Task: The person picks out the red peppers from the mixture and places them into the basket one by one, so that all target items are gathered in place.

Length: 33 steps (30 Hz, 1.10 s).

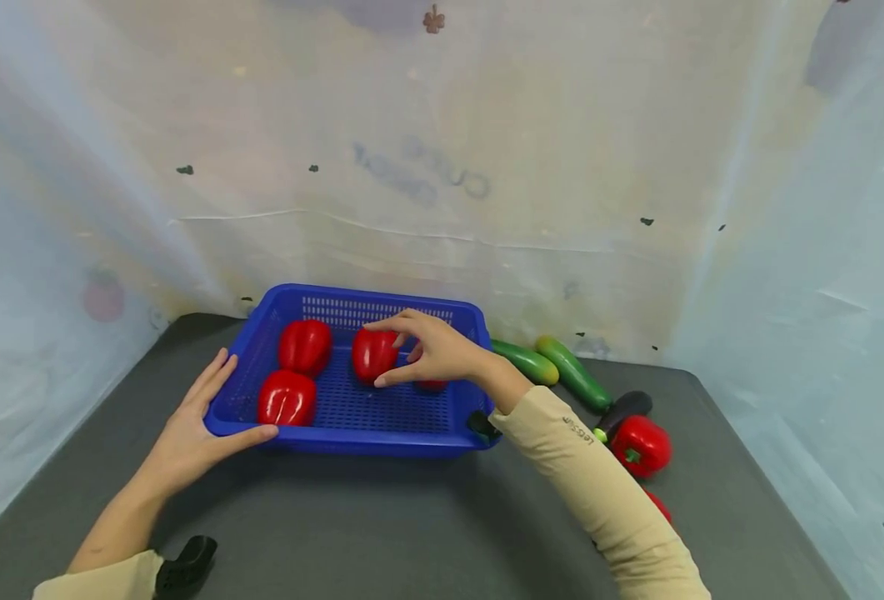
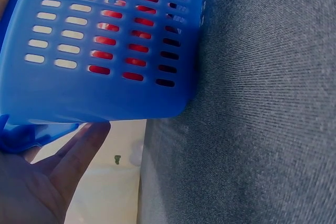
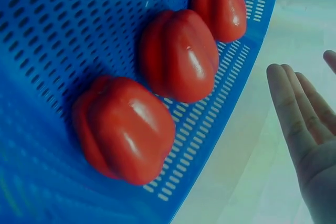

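My left hand (image 1: 190,433) rests on the left front corner of a blue plastic basket (image 1: 382,446), fingers straight along the left rim and thumb along the front one. In the left wrist view its fingers (image 2: 79,158) lie against the basket's end. Inside are red bell peppers: two at the left, one behind (image 1: 305,347) and one in front (image 1: 287,398), and another bell pepper (image 1: 370,358) near the middle. Over the basket's right half, my right hand (image 1: 437,350) has its thumb and fingers spread with nothing between them, partly covering a further red bell pepper (image 1: 432,386).
Right of the basket lie two green cucumbers (image 1: 527,362) (image 1: 576,375), a dark eggplant (image 1: 625,412) and a red bell pepper (image 1: 640,447). Another red pepper (image 1: 659,505) is partly hidden by the right sleeve. Pale sheeting (image 1: 561,167) hangs behind the dark grey table (image 1: 352,525).
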Each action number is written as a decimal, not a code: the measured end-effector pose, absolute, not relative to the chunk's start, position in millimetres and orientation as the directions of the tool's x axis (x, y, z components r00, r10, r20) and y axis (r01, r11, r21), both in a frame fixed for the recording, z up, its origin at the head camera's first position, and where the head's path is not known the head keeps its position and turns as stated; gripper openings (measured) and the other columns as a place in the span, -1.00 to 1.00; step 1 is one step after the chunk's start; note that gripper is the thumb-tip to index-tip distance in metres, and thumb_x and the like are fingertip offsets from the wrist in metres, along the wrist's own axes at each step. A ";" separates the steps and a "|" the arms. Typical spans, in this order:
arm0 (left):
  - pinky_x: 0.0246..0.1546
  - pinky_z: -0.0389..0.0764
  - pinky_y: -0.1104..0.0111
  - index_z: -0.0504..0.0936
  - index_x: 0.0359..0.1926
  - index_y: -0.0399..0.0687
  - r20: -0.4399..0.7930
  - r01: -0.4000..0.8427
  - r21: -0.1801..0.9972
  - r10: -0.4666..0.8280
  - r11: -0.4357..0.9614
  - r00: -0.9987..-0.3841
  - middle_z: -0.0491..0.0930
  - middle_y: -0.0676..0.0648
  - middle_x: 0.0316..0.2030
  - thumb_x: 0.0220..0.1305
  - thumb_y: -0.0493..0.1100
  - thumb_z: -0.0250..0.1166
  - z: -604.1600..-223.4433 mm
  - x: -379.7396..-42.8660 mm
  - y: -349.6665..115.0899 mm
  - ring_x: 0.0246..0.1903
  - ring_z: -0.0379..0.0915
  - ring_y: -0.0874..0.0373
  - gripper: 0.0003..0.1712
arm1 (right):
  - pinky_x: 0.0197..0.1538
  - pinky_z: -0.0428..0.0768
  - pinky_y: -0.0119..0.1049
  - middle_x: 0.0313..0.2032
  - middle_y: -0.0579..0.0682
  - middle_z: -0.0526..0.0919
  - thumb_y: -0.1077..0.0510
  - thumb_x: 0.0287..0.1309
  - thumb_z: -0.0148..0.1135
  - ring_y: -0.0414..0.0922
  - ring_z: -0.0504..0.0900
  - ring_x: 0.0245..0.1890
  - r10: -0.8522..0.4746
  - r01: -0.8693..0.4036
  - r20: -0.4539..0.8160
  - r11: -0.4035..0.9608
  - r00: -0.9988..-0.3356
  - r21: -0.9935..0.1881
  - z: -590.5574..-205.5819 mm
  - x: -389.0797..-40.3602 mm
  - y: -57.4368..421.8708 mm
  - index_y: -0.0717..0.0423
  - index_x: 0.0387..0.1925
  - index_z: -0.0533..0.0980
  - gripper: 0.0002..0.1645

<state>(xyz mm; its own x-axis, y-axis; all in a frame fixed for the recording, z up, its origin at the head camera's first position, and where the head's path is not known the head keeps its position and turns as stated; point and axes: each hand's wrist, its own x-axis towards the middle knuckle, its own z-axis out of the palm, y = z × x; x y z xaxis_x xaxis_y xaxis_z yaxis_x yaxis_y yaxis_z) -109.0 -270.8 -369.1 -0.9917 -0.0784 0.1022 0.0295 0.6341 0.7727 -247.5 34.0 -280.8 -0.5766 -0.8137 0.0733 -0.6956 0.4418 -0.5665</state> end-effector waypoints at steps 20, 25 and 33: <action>0.06 0.00 -0.52 -0.21 0.53 0.10 0.126 0.047 0.774 -0.081 0.631 -0.989 -0.39 -0.06 0.53 0.04 0.11 0.43 -369.2 -110.8 -273.8 0.43 -0.37 -0.40 0.23 | -0.11 0.67 -0.31 0.13 0.04 0.44 -0.06 -0.02 0.45 -0.01 0.53 -0.01 -0.783 -0.694 0.095 0.479 -0.614 -0.538 -278.5 -241.8 70.9 -0.07 0.31 0.39 -0.18; 0.05 0.02 -0.52 -0.20 0.53 0.09 0.126 0.048 0.773 -0.079 0.633 -0.989 -0.39 -0.08 0.53 0.04 0.12 0.43 -368.4 -111.5 -273.1 0.42 -0.35 -0.41 0.23 | -0.05 0.67 -0.15 0.11 0.05 0.43 -0.03 -0.01 0.45 0.06 0.55 -0.01 -0.775 -0.664 0.077 0.481 -0.628 -0.573 -281.0 -240.6 82.3 -0.06 0.31 0.38 -0.18; 0.04 0.03 -0.52 -0.20 0.53 0.11 0.129 0.048 0.770 -0.081 0.637 -0.988 -0.39 -0.08 0.53 0.04 0.12 0.42 -368.4 -112.7 -273.9 0.42 -0.36 -0.41 0.23 | -0.07 0.68 -0.14 0.14 0.15 0.42 -0.02 -0.01 0.45 0.08 0.53 0.03 -0.760 -0.643 0.071 0.492 -0.646 -0.587 -283.7 -237.9 97.1 0.02 0.33 0.36 -0.16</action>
